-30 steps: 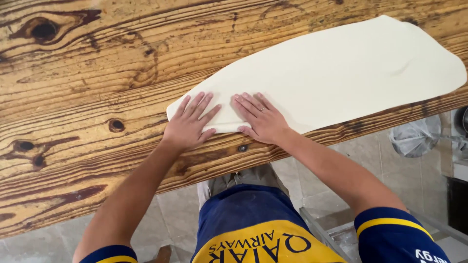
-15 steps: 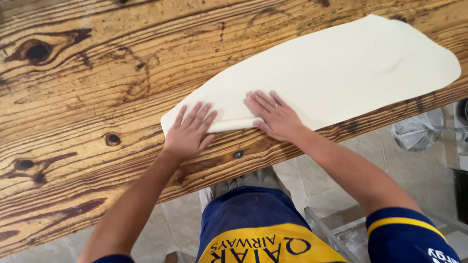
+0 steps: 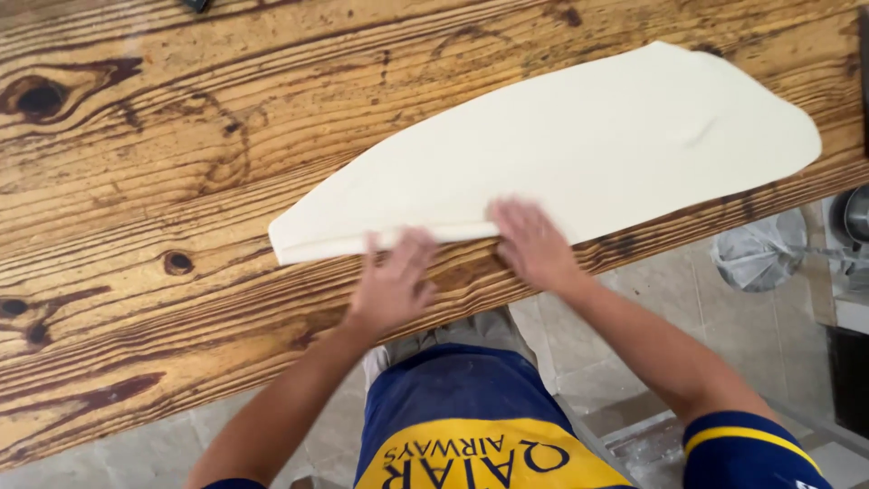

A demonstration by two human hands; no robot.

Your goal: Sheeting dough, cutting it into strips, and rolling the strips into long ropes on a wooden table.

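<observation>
A long, thin sheet of pale dough (image 3: 579,154) lies flat on a wooden table (image 3: 181,181), running from the middle to the right edge. Its near edge is folded over into a narrow roll at the left end. My left hand (image 3: 394,285) rests flat with fingertips on that folded edge. My right hand (image 3: 534,244) presses palm-down on the same edge a little to the right. Both hands are blurred by motion. Neither hand grips anything.
The table's near edge runs diagonally below my hands. Beyond it is a tiled floor (image 3: 778,335) with a grey crumpled bag or bucket (image 3: 760,254) at right. A dark object (image 3: 195,4) peeks in at the top edge.
My hands have slid along the near edge of the dough and folded it over. The view has shifted, so the dough sits more to the right.
</observation>
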